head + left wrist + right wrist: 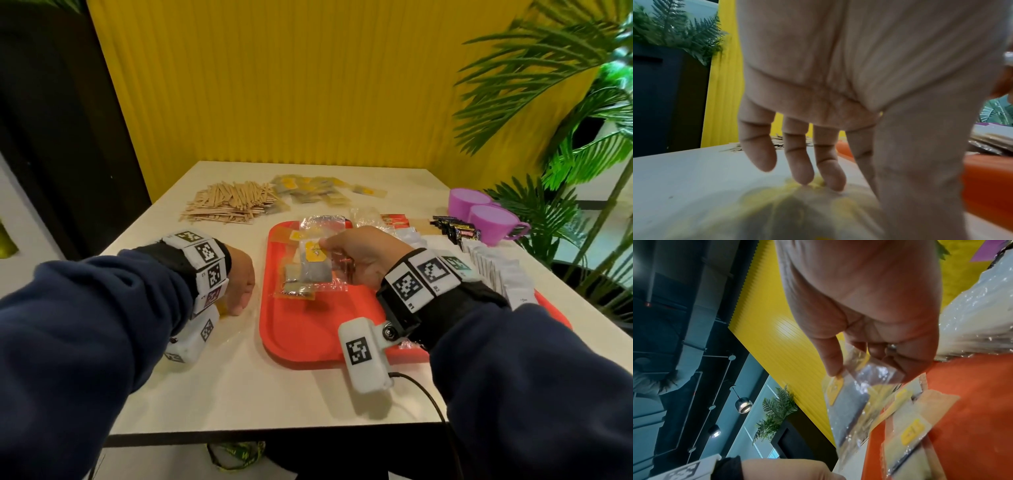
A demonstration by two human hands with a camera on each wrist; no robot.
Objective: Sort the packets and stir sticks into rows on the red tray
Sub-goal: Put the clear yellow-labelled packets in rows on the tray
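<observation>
Right hand (363,260) pinches a clear packet (313,265) hanging at its 9 o'clock over the tray (308,339); left hand (239,281), fingers straight, presses a packet (797,211) on the table (274,397).

Left hand (239,277), centre-left in head view: palm down, fingers (799,162) straight and slightly spread, tips pressing a blurred clear packet with yellow label (789,204) on the surface. Right hand (359,257), centre frame: raised, thumb and fingers pinching a clear tea-bag packet with yellow tag (313,263). Both forearms in dark blue sleeves (85,325).
</observation>
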